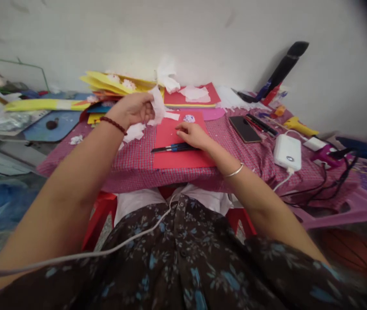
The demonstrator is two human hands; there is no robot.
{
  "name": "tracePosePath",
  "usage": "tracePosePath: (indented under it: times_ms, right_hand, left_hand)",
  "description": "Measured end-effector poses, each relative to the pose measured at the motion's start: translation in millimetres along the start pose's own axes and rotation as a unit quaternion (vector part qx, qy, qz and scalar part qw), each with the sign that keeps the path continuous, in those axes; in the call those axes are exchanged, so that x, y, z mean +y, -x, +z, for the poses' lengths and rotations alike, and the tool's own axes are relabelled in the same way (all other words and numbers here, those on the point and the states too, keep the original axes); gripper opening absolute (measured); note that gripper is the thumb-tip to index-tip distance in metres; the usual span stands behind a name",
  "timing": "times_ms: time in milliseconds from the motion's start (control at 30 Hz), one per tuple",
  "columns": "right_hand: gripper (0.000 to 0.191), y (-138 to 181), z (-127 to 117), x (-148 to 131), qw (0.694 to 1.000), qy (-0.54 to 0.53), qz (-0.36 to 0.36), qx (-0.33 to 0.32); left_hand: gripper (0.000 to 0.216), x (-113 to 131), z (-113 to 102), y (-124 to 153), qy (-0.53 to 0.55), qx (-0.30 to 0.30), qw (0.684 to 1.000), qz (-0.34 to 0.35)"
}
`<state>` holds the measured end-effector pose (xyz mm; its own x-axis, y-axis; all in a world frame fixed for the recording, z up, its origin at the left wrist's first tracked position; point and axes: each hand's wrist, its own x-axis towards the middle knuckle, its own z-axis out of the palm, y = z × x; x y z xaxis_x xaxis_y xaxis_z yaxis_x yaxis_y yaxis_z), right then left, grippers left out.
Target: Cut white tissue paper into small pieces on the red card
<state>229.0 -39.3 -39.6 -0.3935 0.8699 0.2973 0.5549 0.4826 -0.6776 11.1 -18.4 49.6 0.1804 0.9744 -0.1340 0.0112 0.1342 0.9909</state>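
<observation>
My left hand is raised over the table's left side, fingers pinched on a piece of white tissue paper. My right hand rests on a red paper sheet, fingers bent down beside blue-handled scissors that lie on the sheet. A small round white-and-purple paper flower sits just beyond that hand. More white paper scraps lie under my left hand.
The table has a pink checked cloth. A stack of yellow and red paper sits at the back. A dark phone, pens, a white power bank with cables and a yellow glue gun lie to the right.
</observation>
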Motion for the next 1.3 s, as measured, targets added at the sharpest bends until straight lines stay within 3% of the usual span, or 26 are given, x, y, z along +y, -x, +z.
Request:
tracePosePath:
  times_ms: [33,100,200,267,433,633,767,867,933,1033,1133,1233,1300]
  right_hand:
    - [0.028,-2.6,-1.6,-2.2,0.995,-0.085,0.023,0.036]
    - [0.036,-7.0,-4.6,-6.4,0.985,-0.161,0.037,0.048]
    - [0.034,-10.8,-6.4,-9.6,0.909,-0.404,0.096,-0.014]
    - [0.028,-11.7,-5.4,-10.1,0.879,-0.461,0.118,-0.031]
    - [0.027,-17.6,1.9,-10.5,0.885,-0.447,0.132,-0.002]
    - [0.032,-33.8,1.9,-8.0,0.889,-0.425,0.148,0.085]
    - [0.033,-46.5,-14.8,-5.0,0.884,-0.419,0.162,0.133]
    - [0.034,-56.2,-25.5,-2.8,0.883,-0.412,0.170,0.150]
    - [0.035,-61.8,-27.4,-0.6,0.883,-0.408,0.176,0.149]
    - [0.035,-68.5,-22.5,4.5,0.884,-0.407,0.186,0.132]
    - [0.032,-73.5,-13.6,8.4,0.884,-0.410,0.193,0.109]
    - [0.026,-76.7,-7.3,6.9,0.887,-0.413,0.193,0.074]
    - [0.022,-77.6,-5.6,3.9,0.891,-0.411,0.186,0.053]
  left_hand:
    - [0.018,-0.3,7.9,3.3,-0.007,-0.019,1.000,0.000]
    - [0.013,-6.5,21.4,6.2,-0.029,-0.062,0.998,-0.010]
    - [0.009,-25.8,31.0,4.8,-0.056,-0.110,0.992,-0.028]
    - [0.012,-40.3,31.1,3.6,-0.066,-0.134,0.988,-0.042]
    - [0.019,-64.1,27.0,2.0,-0.048,-0.181,0.980,-0.060]
    - [0.021,-72.3,29.8,1.1,0.039,-0.235,0.970,-0.051]
    - [0.034,-69.8,31.5,6.3,0.116,-0.234,0.965,-0.032]
    - [0.057,-64.5,29.7,9.1,0.132,-0.209,0.969,0.033]
    - [0.064,-61.7,26.9,9.7,0.087,-0.201,0.971,0.098]
    - [0.054,-60.7,21.4,10.8,-0.051,-0.210,0.958,0.186]
    - [0.045,-60.3,16.4,15.0,-0.195,-0.171,0.929,0.263]
    - [0.032,-53.7,11.7,22.4,-0.273,-0.147,0.900,0.305]
    - [0.022,-43.8,8.5,27.1,-0.337,-0.135,0.865,0.347]
